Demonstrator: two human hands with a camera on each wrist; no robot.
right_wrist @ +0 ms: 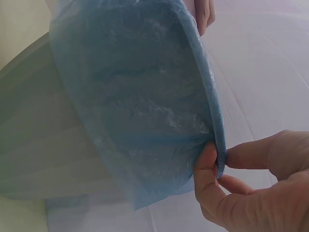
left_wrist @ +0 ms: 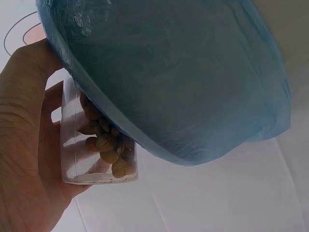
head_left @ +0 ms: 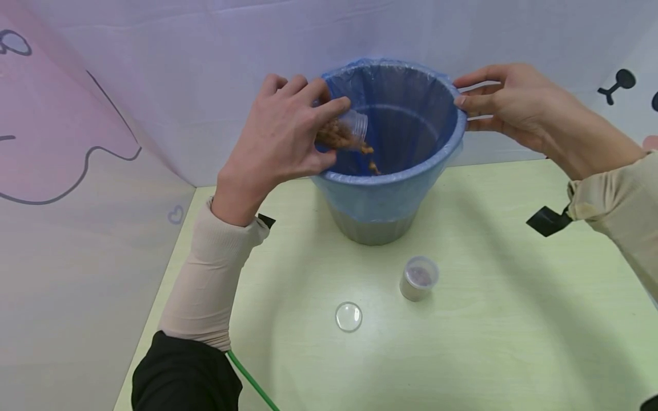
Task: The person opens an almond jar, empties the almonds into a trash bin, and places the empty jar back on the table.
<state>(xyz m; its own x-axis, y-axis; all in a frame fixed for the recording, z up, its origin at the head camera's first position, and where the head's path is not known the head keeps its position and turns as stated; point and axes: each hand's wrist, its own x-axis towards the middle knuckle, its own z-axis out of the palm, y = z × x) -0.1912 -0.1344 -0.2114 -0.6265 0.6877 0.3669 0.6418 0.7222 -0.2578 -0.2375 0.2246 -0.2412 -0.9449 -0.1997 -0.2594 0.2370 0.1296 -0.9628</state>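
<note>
My left hand [head_left: 285, 134] grips a clear plastic jar [head_left: 358, 123] of brown nut-like pieces [head_left: 334, 136]. The jar is tipped on its side with its mouth over the inside of a trash can [head_left: 372, 231], and a few pieces spill from it. A blue bag [head_left: 393, 193] lines the can and folds down over its rim. At the can's right side, my right hand [head_left: 521, 108] pinches the lined rim between thumb and fingers. In the left wrist view, the brown pieces [left_wrist: 110, 147] show through the jar's wall, while its mouth is hidden behind the blue bag [left_wrist: 169, 96].
On the pale green table [head_left: 493, 319] in front of the can stands a small clear container [head_left: 418, 279], its contents hard to make out. Left of it lies a round transparent disc [head_left: 348, 317]. A printed white cloth [head_left: 205, 68] hangs behind, and a green cable [head_left: 252, 381] runs beneath the left arm.
</note>
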